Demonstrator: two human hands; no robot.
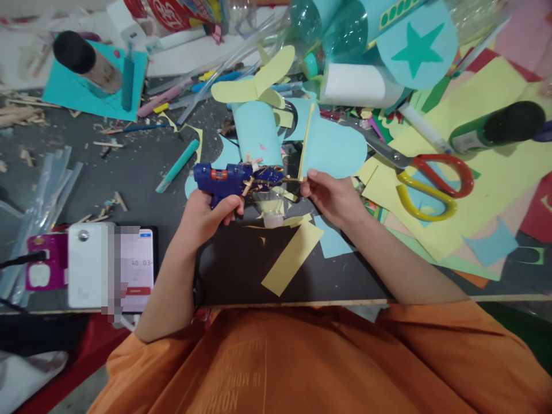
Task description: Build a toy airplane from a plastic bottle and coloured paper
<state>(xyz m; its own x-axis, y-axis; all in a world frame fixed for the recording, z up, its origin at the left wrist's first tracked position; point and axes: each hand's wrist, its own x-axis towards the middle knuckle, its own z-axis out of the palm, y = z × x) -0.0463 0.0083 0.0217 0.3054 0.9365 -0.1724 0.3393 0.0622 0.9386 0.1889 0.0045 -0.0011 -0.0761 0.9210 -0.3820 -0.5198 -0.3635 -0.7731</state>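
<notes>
My left hand [206,214] is wrapped round the handle of a dark blue hot glue gun [230,177], its nozzle pointing right. Dried glue and scraps cling to the front of the gun. Between the thumb and fingers of my right hand [334,198] is the lower corner of a light blue paper cutout [338,148] with a rounded end. A narrow yellow edge [306,144] runs along its left side, and the nozzle tip is close to the bottom of this edge. Behind the gun lies a bottle wrapped in light blue paper [257,129], topped with yellow paper blades [271,72].
Scissors [425,167] with red and yellow handles rest on yellow paper [401,213] at right. A dark-capped green bottle [495,126] lies beyond them. Glue sticks [47,195], a white power bank [89,267] and a phone [138,264] are at left. A yellow strip [291,259] lies in front.
</notes>
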